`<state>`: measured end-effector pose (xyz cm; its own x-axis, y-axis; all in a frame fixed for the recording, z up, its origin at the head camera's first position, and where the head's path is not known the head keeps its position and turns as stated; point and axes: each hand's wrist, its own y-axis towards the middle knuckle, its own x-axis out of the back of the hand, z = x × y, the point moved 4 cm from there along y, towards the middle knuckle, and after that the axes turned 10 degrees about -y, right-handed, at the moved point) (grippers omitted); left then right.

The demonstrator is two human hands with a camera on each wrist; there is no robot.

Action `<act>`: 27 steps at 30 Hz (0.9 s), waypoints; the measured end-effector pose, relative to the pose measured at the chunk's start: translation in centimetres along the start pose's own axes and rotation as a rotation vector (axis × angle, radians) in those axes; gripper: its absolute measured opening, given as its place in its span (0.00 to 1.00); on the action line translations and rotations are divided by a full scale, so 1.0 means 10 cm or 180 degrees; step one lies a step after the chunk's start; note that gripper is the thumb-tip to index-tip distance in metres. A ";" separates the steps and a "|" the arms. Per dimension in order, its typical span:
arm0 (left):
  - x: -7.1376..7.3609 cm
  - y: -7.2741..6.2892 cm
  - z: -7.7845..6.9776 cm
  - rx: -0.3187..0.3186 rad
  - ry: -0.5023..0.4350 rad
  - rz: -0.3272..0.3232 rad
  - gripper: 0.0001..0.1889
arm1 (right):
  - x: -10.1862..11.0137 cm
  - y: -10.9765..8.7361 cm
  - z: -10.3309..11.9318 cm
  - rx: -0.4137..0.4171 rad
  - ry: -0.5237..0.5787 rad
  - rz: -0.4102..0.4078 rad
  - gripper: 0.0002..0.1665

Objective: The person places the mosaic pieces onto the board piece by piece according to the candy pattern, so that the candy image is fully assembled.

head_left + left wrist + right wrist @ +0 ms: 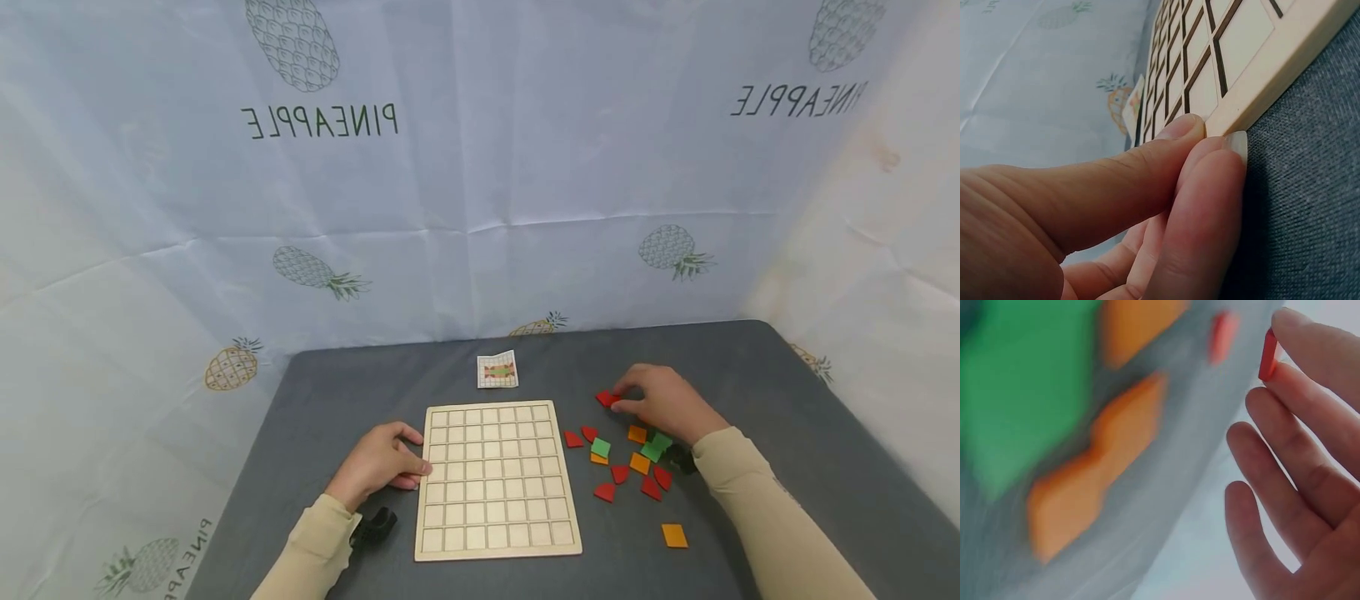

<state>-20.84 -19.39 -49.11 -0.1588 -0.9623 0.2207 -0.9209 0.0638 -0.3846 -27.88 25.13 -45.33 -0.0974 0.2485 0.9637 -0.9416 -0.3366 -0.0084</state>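
Observation:
A light wooden grid board lies flat on the dark table. My left hand pinches its left edge; the left wrist view shows the thumb on top and a fingertip at the side. On the right, my right hand holds a small red tile between thumb and index finger, the other fingers spread loosely. Close to that hand in the head view is a red piece. Below it lie red quarter-round tiles, orange square tiles and green tiles.
A small printed pattern card lies behind the board. One orange square sits apart, nearer the front. Around the grey table hangs a pale cloth with pineapple prints.

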 end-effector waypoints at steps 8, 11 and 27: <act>0.01 0.00 0.00 0.0049 0.0006 -0.0059 0.27 | -0.15 -0.04 0.63 0.0149 0.0135 -0.0101 0.08; 0.00 0.01 0.00 0.0052 -0.0006 -0.0047 0.27 | -0.24 -0.05 0.81 0.0211 0.0100 -0.0103 0.08; 0.01 0.01 0.00 0.0070 0.0028 -0.0085 0.26 | -0.45 -0.10 1.09 0.0424 -0.0057 -0.0157 0.09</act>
<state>-20.98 -19.44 -49.14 -0.1375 -0.9613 0.2388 -0.9169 0.0323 -0.3979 -22.97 14.42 -46.72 -0.0452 0.2518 0.9667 -0.8939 -0.4422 0.0734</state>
